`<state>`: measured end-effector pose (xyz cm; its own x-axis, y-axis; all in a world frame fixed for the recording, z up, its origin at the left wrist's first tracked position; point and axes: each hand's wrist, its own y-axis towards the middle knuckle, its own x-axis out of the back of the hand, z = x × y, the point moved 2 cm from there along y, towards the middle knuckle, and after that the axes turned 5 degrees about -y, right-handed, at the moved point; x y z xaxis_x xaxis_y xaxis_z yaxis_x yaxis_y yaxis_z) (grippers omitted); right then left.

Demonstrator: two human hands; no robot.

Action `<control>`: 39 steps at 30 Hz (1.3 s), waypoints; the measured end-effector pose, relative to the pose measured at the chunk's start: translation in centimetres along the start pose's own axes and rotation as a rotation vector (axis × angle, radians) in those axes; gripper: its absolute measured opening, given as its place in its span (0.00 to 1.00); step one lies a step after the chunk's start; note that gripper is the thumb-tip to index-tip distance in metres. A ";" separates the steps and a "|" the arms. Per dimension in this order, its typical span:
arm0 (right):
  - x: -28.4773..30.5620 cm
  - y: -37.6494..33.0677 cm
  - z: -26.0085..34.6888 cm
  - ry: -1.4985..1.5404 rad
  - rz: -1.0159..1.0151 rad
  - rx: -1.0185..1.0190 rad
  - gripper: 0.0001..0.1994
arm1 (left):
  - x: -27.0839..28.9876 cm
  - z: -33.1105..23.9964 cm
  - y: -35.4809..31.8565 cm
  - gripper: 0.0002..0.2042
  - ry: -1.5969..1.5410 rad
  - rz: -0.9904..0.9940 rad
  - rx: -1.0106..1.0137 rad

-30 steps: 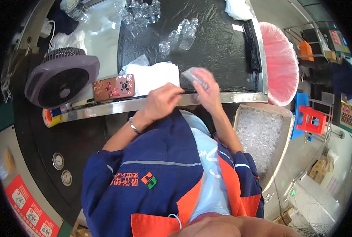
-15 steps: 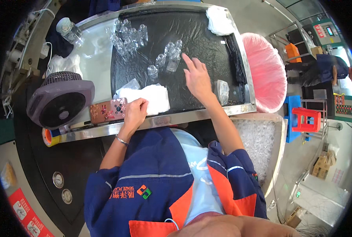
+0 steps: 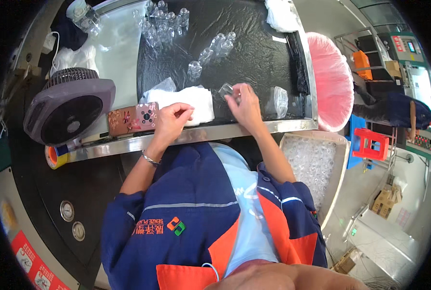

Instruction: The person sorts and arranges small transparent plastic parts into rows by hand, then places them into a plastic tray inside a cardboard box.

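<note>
My right hand (image 3: 245,106) is closed around a small clear plastic piece (image 3: 226,90) just above the black belt surface (image 3: 264,53). My left hand (image 3: 171,120) rests on the edge of a white stack of bags or cloth (image 3: 189,101), fingers pinched together at its corner. Several more clear plastic pieces (image 3: 210,50) lie scattered farther up the belt. One more clear piece (image 3: 280,100) sits to the right of my right hand.
A phone in a patterned case (image 3: 132,119) lies left of my left hand on the steel rim (image 3: 215,133). A grey fan (image 3: 68,110) stands farther left. A pink-bagged bin (image 3: 332,82) and a tray of clear parts (image 3: 313,166) are at right. Another person (image 3: 394,108) stands far right.
My right hand pulled back from farther up the belt toward me, now with a clear piece in it. My left hand moved onto the white stack's corner.
</note>
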<state>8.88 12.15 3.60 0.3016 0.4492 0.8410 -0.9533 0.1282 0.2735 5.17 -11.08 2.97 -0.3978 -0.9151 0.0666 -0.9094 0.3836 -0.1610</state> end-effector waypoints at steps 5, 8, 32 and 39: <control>0.1 -2.9 4.4 1.433 0.691 -0.627 0.25 | -1.1 0.8 -0.2 0.04 -0.066 0.076 -0.002; -0.2 -3.3 4.5 1.663 0.837 -0.763 0.26 | -1.3 0.8 -0.6 0.02 -0.075 0.106 -0.011; -0.5 -4.0 5.1 1.606 0.479 -0.636 0.15 | -6.9 -2.2 -3.6 0.06 0.343 0.305 -0.693; 1.6 -3.5 -1.1 -0.102 0.014 -0.113 0.13 | -3.3 -1.5 -0.3 0.08 0.447 0.070 -0.418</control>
<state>12.70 13.38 3.47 0.2829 0.3600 0.8890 -0.9512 0.2242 0.2119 6.60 -8.00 4.30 -0.3885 -0.7798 0.4909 -0.8139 0.5402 0.2139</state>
